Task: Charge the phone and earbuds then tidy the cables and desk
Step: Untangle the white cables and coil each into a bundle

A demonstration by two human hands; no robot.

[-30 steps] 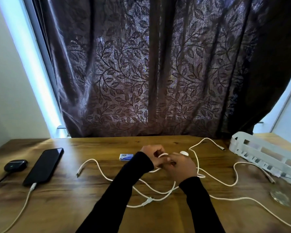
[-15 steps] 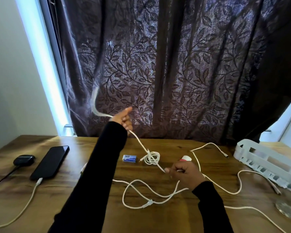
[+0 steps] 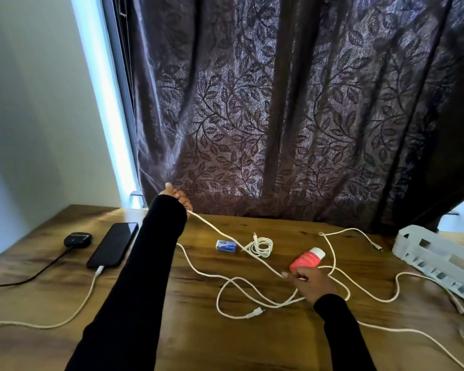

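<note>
- Since half a second ago, the left hand (image 3: 176, 197) has been lowered from in front of the curtain (image 3: 292, 116) toward the desk's far edge, and the white cable (image 3: 220, 231) is now drawn out straighter between the two hands.
- That cable is pinched by the left hand's curled fingers at its raised end, while the right hand (image 3: 310, 283) grips it low over the desk (image 3: 185, 330), beside a red tube (image 3: 307, 259).
- A small coiled cable (image 3: 261, 246) lies touching the taut strand; it could be dragged or undone if the strand is pulled further.
- Loose loops (image 3: 252, 295) lie crossed under the right hand, so a knot could be tightened by a hard pull.
- The blue packet (image 3: 226, 245) sits just beside the strand and could be swept aside.
- The phone (image 3: 114, 245) and earbuds case (image 3: 77, 239) lie at the left, each with a lead attached; a sleeve brushing the phone's lead (image 3: 86, 298) could unplug it.
- A white tray (image 3: 437, 253) stands at the right.
</note>
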